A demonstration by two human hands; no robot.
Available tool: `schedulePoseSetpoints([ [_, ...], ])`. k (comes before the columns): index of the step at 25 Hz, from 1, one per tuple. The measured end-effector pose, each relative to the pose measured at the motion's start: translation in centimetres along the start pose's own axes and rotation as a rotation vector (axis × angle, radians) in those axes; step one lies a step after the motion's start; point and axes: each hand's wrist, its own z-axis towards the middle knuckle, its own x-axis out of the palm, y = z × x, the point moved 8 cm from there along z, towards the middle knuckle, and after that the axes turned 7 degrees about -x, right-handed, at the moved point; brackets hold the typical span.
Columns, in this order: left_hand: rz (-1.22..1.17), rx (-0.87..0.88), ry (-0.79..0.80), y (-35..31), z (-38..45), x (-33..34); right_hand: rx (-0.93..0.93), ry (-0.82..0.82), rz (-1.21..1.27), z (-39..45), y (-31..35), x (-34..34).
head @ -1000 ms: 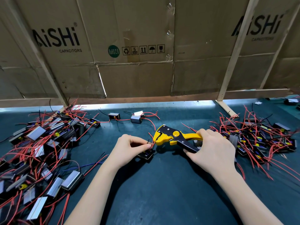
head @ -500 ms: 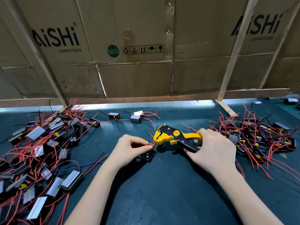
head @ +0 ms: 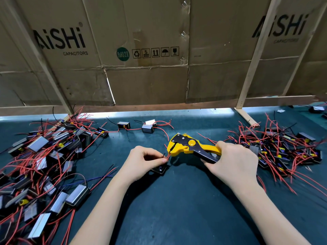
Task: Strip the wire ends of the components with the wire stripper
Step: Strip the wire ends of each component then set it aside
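Note:
My right hand (head: 231, 160) grips the handles of a yellow and black wire stripper (head: 185, 145), whose jaws point left at mid-table. My left hand (head: 143, 160) pinches a thin red wire (head: 167, 157) right at the jaws. That wire belongs to a small black component (head: 160, 169) lying on the mat just below my left fingers, partly hidden by them. Whether the jaws are closed on the wire is unclear.
A large heap of components with red wires (head: 44, 165) covers the left side of the dark green mat (head: 177, 209). Another heap (head: 283, 147) lies at right. Three loose components (head: 147, 128) sit at the back. Cardboard panels (head: 150, 50) wall off the rear.
Both hands stay almost in place; the wire end sits at the stripper's jaws throughout, with only slight shifts.

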Motion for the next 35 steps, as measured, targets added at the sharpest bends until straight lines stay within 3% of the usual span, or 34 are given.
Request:
schedulePoseSetpoints([
  [8,0.005,-0.009,-0.016,-0.2,-0.1,0.0,-0.019,-0.244,0.066,-0.3,-0.2,-0.8],
  [35,0.106,0.026,-0.052,-1.2,-0.3,0.2,-0.097,-0.27,0.099,-0.2,1.0,-0.8],
])
